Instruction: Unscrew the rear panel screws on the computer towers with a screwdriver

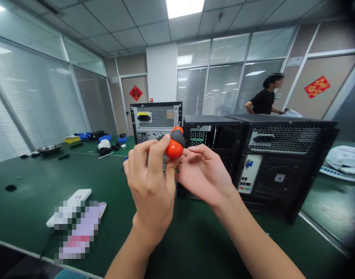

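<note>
My left hand (150, 183) is raised in front of me, fingers curled around the shaft of a screwdriver whose orange and grey handle (175, 142) sticks up above them. My right hand (201, 171) meets it from the right, fingertips pinched against the lower part of the handle. Both hands hover over the green table (34, 182), just in front of a grey computer case (156, 121) seen from its back. The screwdriver's shaft and tip are hidden behind my left hand.
Two black computer cases (282, 159) stand to the right. A white box and a phone (78, 211) lie at the near left. Blue and yellow bins (84, 136) and small tools sit far left. A person in black (264, 100) stands behind the cases. White items (343, 161) lie at far right.
</note>
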Motion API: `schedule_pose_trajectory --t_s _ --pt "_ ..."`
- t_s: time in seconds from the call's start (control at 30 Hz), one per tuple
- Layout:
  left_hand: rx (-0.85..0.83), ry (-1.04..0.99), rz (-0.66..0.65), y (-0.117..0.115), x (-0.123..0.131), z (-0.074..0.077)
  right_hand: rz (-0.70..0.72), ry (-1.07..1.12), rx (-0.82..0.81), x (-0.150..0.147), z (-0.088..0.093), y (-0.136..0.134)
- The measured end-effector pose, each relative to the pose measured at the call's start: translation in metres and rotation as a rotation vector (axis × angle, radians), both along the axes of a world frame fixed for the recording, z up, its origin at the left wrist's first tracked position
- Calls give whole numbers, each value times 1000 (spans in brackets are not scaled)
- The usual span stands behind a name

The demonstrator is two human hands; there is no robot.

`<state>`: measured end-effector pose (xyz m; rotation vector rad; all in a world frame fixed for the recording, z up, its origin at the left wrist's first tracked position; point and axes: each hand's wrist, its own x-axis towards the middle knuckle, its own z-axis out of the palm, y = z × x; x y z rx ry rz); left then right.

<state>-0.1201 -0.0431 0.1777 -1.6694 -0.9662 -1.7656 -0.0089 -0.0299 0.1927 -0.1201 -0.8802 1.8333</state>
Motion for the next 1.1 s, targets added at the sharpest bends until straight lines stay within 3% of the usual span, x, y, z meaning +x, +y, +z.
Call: schedule_pose_trajectory --t_s 0.57,1.1 --pt "-6 103 -4 -5 -12 3 -78 -161 -78 -4 9 -1" --pt "22 205 -32 -5 -17 6 -99 -192 -57 -4 7 0"
